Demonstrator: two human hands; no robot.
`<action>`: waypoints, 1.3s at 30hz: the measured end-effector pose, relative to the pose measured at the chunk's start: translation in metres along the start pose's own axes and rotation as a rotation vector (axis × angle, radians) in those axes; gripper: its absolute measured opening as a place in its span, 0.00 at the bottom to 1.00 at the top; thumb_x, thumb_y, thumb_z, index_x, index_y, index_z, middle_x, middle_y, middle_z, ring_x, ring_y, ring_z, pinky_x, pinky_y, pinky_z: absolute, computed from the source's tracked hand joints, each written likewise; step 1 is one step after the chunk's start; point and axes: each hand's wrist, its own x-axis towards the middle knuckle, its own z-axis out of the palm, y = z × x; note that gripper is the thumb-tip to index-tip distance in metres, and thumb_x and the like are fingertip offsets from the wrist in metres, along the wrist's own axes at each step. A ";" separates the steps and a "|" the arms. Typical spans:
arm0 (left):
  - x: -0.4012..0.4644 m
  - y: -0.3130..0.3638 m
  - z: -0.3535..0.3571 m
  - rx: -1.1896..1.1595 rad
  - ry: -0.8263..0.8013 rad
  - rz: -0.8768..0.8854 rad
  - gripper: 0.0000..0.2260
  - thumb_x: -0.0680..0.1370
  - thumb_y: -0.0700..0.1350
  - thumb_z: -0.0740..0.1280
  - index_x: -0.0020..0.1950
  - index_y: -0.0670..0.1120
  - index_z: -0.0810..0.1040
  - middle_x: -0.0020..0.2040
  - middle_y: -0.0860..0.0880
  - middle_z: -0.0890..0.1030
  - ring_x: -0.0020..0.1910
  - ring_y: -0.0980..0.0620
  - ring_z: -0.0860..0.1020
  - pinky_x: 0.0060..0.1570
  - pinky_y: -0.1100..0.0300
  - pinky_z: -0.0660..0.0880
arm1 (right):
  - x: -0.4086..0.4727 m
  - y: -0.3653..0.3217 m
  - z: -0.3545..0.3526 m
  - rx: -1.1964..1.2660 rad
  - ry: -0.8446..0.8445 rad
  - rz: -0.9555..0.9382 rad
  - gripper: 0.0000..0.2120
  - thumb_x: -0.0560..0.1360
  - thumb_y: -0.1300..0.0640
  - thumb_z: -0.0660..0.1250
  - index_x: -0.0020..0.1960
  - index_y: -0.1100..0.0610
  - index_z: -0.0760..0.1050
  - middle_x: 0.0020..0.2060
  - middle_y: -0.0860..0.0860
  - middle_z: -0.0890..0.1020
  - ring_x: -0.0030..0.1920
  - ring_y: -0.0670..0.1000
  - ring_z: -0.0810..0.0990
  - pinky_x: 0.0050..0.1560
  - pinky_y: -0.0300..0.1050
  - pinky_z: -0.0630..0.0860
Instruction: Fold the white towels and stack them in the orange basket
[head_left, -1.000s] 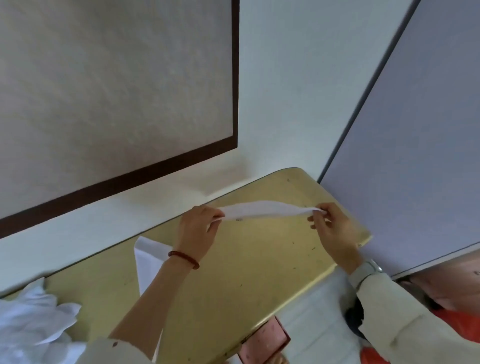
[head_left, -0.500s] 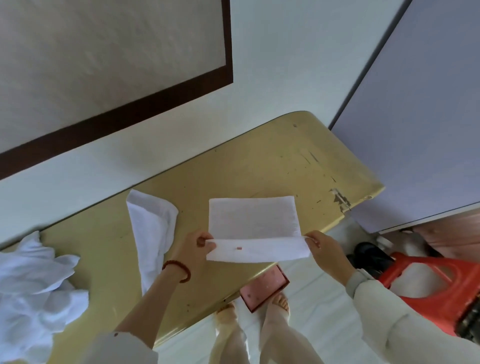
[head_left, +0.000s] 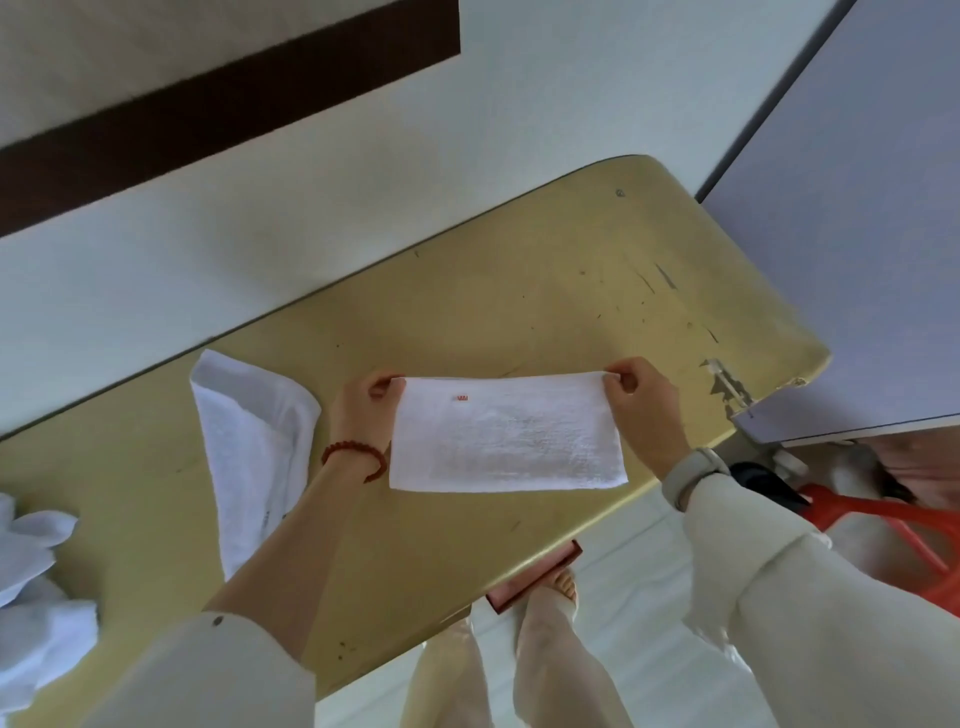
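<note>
A white towel (head_left: 506, 436), folded into a flat rectangle with a small red mark, lies on the yellow table (head_left: 571, 291). My left hand (head_left: 363, 410) pinches its far left corner. My right hand (head_left: 641, 402) pinches its far right corner. A second white towel (head_left: 249, 441) lies loosely folded to the left. A heap of crumpled white towels (head_left: 36, 587) sits at the table's left end. Part of the orange basket (head_left: 883, 525) shows on the floor at the right, partly hidden by my right sleeve.
A white wall runs behind the table, and a grey panel (head_left: 857, 208) stands at its right end. A pink box (head_left: 535, 577) sticks out under the table's front edge. My legs and feet (head_left: 550, 623) stand on the pale floor below.
The towel, held stretched in the air a second ago, has been folded over and laid flat on the table. Both hands moved to its far corners. The view tilted down.
</note>
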 end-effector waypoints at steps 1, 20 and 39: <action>0.004 -0.001 0.003 0.003 -0.001 -0.005 0.09 0.77 0.43 0.62 0.53 0.44 0.80 0.44 0.52 0.78 0.44 0.54 0.75 0.43 0.63 0.68 | 0.003 0.004 0.003 -0.013 0.005 -0.004 0.07 0.76 0.63 0.60 0.51 0.62 0.76 0.42 0.52 0.78 0.43 0.50 0.74 0.43 0.39 0.66; 0.020 -0.001 0.016 0.259 -0.005 0.144 0.09 0.77 0.45 0.62 0.56 0.48 0.77 0.53 0.51 0.74 0.51 0.51 0.72 0.47 0.59 0.69 | 0.004 0.012 0.026 -0.414 0.152 -0.264 0.11 0.73 0.65 0.62 0.53 0.61 0.77 0.52 0.58 0.76 0.52 0.58 0.74 0.51 0.50 0.70; 0.027 -0.004 0.031 0.473 -0.020 0.587 0.04 0.75 0.40 0.66 0.41 0.46 0.78 0.39 0.51 0.80 0.47 0.47 0.74 0.55 0.58 0.60 | 0.005 -0.012 0.082 -0.443 0.119 -0.515 0.11 0.71 0.56 0.55 0.37 0.55 0.75 0.35 0.48 0.78 0.39 0.53 0.75 0.43 0.48 0.68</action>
